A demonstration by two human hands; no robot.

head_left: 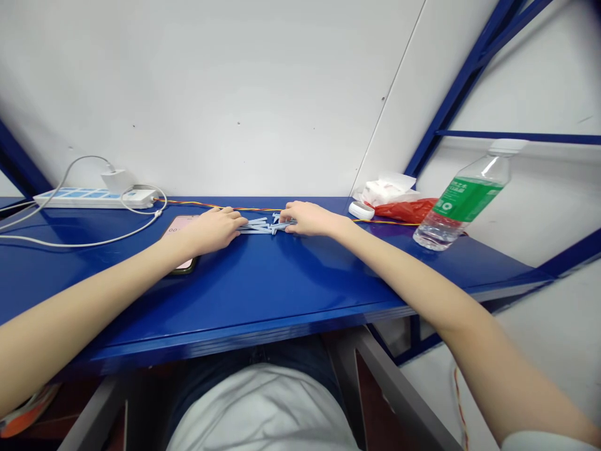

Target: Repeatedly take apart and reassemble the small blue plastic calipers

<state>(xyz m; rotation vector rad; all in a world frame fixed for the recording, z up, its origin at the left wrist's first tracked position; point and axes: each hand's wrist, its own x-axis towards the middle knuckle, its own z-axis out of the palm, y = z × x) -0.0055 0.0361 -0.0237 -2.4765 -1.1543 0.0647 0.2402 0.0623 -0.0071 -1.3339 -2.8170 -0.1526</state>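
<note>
Here we are at the blue steel shelf [263,275], and all the action sits dead centre on it: a tangled little bundle of light-blue plastic strips [265,226], lying flat, with both hands right on it! The left hand [213,230] comes in from 9 o'clock, palm down, its fingers together and their tips at the bundle's near end. The right hand [310,219] closes in from 3 o'clock, its fingertips pressed in among the strips at the far end. Is that a firm grip? From this distance the fingers blur into the pieces, so I can't tell whether either hand is actually grasping or just touching, but neither is spread wide open.

Around them, a smartphone [177,228] in a pink case lies at 9 o'clock, tucked partly under the left wrist. Further out at 10 o'clock sits a white power strip [94,198] with a white charger [115,181] plugged in and a white cable [94,235] looping across the shelf. Orange-and-yellow wires [201,206] run along the back edge. Over at 2 o'clock we've got a white round case [361,210], a tissue packet [387,190] and a red plastic bag [404,210], and at 3 o'clock a green-labelled water bottle [462,200] lying tilted against the bag.
</note>
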